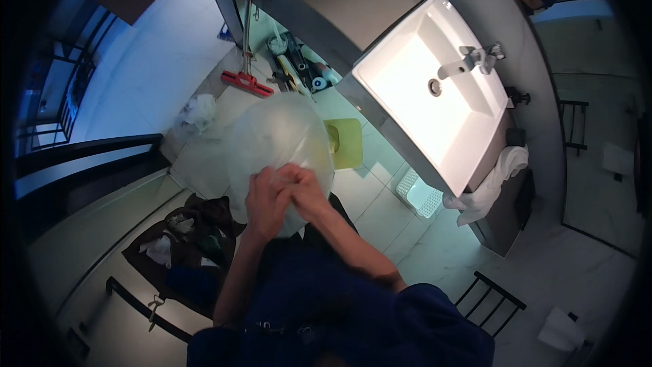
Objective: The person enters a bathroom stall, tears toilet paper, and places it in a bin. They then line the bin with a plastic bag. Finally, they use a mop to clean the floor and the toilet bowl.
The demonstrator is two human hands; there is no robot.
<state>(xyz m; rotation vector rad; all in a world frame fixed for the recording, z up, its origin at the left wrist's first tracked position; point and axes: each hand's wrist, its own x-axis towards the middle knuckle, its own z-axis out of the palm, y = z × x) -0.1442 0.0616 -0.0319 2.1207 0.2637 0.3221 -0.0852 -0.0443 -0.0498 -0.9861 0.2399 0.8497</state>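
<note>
A puffed-out translucent plastic bag (277, 130) spreads out in front of my body, above the tiled floor. My left hand (266, 201) and my right hand (304, 191) meet at its near side, fingers bent and pinching the film between them. The fingertips are slightly blurred, and the exact fold they hold is hidden. Behind the bag's right side shows a yellow-green plastic item (349, 142), partly covered. To the left of my left forearm, a dark open bag (229, 219) holds crumpled waste.
A white washbasin (407, 86) with a metal faucet (466, 63) is at the right. A white cloth (491, 188) hangs by the counter, near a white perforated basket (420, 193). A red-headed mop (247, 83) and a crumpled clear bag (199, 112) are beyond. A black rail (147, 311) is lower left.
</note>
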